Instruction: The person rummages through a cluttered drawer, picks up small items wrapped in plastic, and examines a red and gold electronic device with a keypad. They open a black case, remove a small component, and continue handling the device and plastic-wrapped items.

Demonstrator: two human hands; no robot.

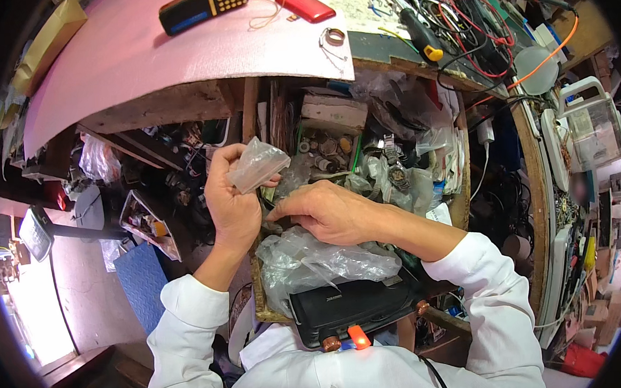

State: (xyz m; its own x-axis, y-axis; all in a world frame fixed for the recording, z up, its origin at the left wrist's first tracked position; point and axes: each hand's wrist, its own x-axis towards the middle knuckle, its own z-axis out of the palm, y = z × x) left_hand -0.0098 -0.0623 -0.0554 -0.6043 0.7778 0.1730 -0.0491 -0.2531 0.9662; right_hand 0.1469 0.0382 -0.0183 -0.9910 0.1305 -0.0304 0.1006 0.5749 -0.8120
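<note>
A small clear plastic bag [259, 165] is pinched in my left hand [233, 198], raised over the left side of an open wooden drawer [259, 290]. My right hand [325, 212] reaches across the drawer, its index finger pointing left and downward; whether its fingertips touch anything there is unclear. Below it lies a crumpled clear plastic bag [330, 257], resting against a black device [354, 303] with copper-coloured knobs. Beyond my right hand sit a box of watch parts [329, 147] and a metal-band wristwatch [397, 175] among more plastic bags.
Above the drawer, the pink-covered tabletop [122, 83] carries a black radio [203, 8], a red phone-like object [305, 6] and a ring-shaped metal piece [334, 37]. Tools and tangled test leads [471, 24] crowd the back right. A blue textured panel [141, 284] stands at left.
</note>
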